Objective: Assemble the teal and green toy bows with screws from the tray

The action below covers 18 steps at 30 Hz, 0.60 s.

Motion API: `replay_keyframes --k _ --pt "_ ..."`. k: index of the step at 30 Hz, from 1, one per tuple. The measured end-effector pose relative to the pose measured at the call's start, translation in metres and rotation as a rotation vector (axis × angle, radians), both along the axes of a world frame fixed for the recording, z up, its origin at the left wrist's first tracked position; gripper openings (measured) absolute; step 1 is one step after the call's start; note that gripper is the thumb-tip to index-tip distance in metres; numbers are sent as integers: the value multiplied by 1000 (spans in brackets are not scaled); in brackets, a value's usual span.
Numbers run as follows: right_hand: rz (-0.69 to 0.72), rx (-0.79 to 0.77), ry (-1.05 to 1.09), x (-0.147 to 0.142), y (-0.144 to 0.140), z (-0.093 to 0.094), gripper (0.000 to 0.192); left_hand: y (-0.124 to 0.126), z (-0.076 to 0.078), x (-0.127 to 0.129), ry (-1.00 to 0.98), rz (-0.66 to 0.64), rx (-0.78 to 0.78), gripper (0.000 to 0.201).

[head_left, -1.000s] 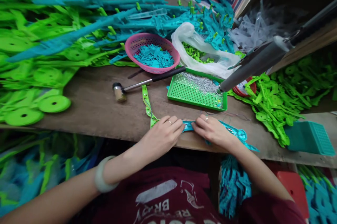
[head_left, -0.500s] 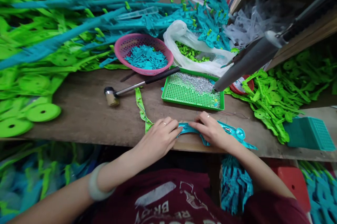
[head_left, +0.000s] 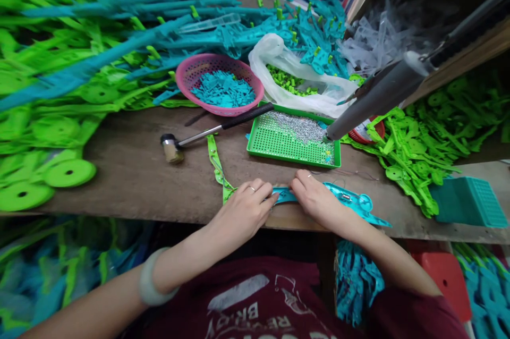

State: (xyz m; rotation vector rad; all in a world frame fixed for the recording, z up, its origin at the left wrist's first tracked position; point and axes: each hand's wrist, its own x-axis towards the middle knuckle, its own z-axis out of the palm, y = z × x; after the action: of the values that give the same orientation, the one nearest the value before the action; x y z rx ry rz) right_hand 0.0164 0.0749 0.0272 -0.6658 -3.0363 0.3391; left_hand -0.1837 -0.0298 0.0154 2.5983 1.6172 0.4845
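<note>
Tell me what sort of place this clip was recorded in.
Probably a small workshop for hand-assembling plastic goods. Heaps of green plastic parts and teal plastic parts crowd a wooden bench, with a hammer and a green tray of small metal bits.

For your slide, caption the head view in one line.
Both hands, left hand and right hand, press a teal plastic strip on the wooden bench.

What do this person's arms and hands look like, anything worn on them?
Both forearms are bare. The left wrist carries a thick, smooth, pale bangle. The left hand has a thin ring on one finger. The right hand also seems to wear a thin ring, too small to be sure. A dark red sleeve covers the right upper arm, matching the shirt with white print.
</note>
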Motion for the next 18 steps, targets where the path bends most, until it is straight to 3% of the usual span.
replay_keyframes --k 5,8,13,18 --pt "-28 -237 104 -2 1 6 12 -1 -1 0 -13 -7 3 25" --pt "-48 -282 142 -3 3 4 11 -3 -4 -1 -42 -11 -12 21" --pt "-30 -174 178 -1 3 -6 17 -5 -9 0 -149 11 19 10" --pt "3 -50 115 -2 -1 -11 24 -3 -9 -2 -179 -43 2 12"
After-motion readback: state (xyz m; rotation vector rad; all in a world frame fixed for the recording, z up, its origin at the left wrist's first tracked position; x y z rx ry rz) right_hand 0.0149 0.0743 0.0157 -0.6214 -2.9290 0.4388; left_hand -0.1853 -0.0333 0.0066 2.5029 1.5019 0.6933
